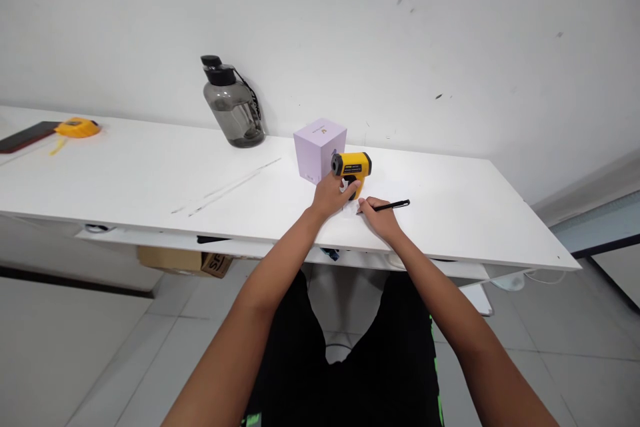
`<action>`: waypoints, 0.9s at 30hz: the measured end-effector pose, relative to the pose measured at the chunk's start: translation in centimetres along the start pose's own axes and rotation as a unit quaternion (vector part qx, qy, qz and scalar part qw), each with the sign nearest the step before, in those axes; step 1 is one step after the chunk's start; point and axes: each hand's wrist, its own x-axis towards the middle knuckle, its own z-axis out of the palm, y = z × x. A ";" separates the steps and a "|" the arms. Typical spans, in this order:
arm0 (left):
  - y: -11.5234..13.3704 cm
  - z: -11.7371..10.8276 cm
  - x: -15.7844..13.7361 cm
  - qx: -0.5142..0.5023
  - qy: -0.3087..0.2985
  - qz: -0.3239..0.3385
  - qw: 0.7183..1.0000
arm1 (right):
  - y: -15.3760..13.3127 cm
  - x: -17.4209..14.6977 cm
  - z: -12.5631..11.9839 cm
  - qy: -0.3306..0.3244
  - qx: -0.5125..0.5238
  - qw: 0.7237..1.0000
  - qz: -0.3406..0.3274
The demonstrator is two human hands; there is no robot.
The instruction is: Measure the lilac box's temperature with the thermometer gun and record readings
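Note:
My left hand (330, 194) is closed around the handle of a yellow and black infrared thermometer gun (356, 165), the thumb across its grip. Its black nose end points left, beside a lilac box (313, 152). Just to the right, my right hand (377, 219) pinches a black pen (397, 205), with the tip low against the tabletop. Between the two hands lies a small whitish piece, perhaps paper (351, 209), partly covered by my fingers.
On the white desk (450, 207) a grey see-through water bottle (233, 110) stands near the wall. Far left are an orange tape measure (77, 127) and a dark flat object (27, 137). A cardboard box (173, 259) sits beneath the desktop.

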 end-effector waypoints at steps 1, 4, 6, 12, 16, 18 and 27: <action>0.0 0.0 0.0 -0.003 0.003 0.000 1.000 | 0.0 0.0 0.0 0.000 0.000 1.000 0.000; 0.0 0.0 0.0 -0.010 0.009 -0.007 1.000 | 0.0 0.0 0.0 0.000 0.000 1.000 -0.001; 0.1 0.0 0.0 -0.011 0.006 -0.013 1.000 | -0.1 0.0 0.0 -0.001 -0.001 1.000 0.001; 0.2 0.0 0.0 -0.014 -0.010 -0.001 1.000 | -0.1 -0.1 0.0 0.002 0.004 1.000 0.004; 0.2 0.0 0.0 -0.010 -0.033 -0.003 0.999 | -0.2 0.1 -0.1 0.001 0.000 1.000 0.007; 0.2 0.0 0.0 -0.012 -0.039 0.000 0.999 | -0.3 0.1 -0.2 0.008 0.007 1.000 0.004; -0.2 0.0 0.0 0.001 -0.050 0.002 0.999 | 0.1 0.0 -0.6 0.144 0.122 0.982 -0.007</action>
